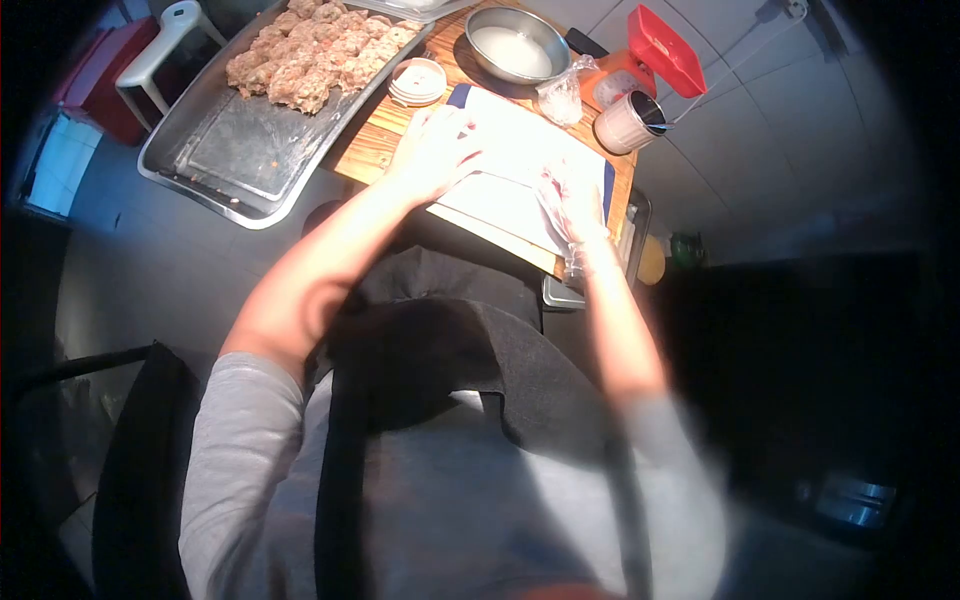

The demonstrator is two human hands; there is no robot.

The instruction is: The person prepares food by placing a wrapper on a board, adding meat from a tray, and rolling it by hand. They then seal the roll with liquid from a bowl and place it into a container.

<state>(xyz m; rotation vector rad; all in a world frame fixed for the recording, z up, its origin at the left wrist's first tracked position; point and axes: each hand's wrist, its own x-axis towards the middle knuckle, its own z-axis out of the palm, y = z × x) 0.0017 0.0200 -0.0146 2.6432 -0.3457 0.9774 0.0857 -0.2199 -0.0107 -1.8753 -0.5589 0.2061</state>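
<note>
White board [512,200], blue at the corners, lies flat on the wooden surface [362,152], near edge toward the wearer; presumably set there so both forearms reach it straight on. Glare washes out its middle; cannot tell if anything thin lies on it.

Left hand [432,152] over the board's left part, fingers curved; right hand [572,200] at its right part, fingers angled down. Likely one each side to steady or work from both ends. Whether either grips anything: cannot tell, too bright.

Close by: small round white stack [417,84] just beyond the left hand, handy for it. Metal bowl [516,47], pale contents, beyond the board; clear plastic bag [565,95] and upright can [629,123] with a utensil beside, probably parked to keep the middle free.

Farther left: deep tray [250,150], clumped filling [312,55] massed at the far end, seemingly within left reach.
</note>
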